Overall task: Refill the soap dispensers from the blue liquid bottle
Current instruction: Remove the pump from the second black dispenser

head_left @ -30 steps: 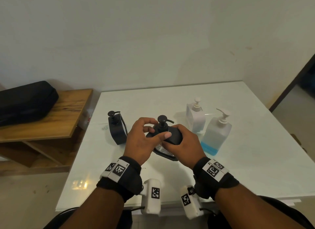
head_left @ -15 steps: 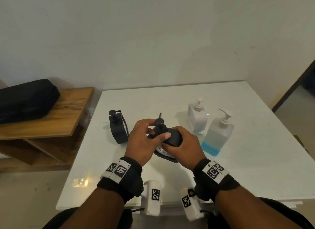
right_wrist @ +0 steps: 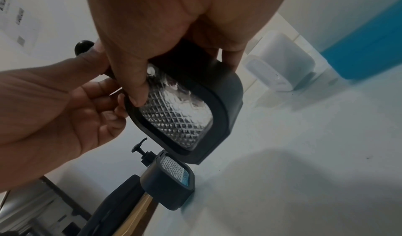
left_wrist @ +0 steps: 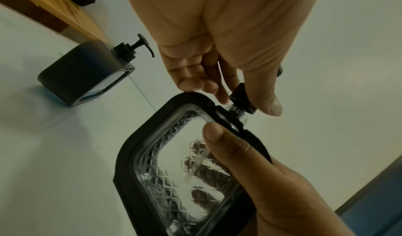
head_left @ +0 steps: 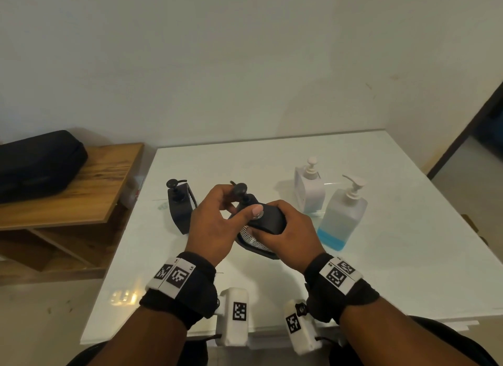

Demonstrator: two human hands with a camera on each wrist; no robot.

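Observation:
My right hand (head_left: 283, 229) grips a black soap dispenser (head_left: 268, 224) with a clear diamond-patterned window (left_wrist: 185, 171), held tilted above the white table (head_left: 381, 270). My left hand (head_left: 217, 221) pinches its black pump collar (left_wrist: 240, 95) between thumb and fingers; the pump head (head_left: 239, 188) sticks up above my fingers. In the left wrist view the collar sits slightly raised, with clear neck thread showing under it. The blue liquid bottle (head_left: 341, 216), clear with a white pump and a low blue layer, stands to the right. A second black dispenser (head_left: 179, 206) stands to the left.
A white dispenser (head_left: 310, 188) stands behind the blue liquid bottle. Left of the table is a wooden shelf (head_left: 81, 186) with a black case (head_left: 38, 164) on it. A wall runs behind the table, and a dark doorway (head_left: 487, 120) is at the far right.
The pump head has turned under my left fingers, its spout swinging from right to the far left. The held dispenser has stayed in my right hand.

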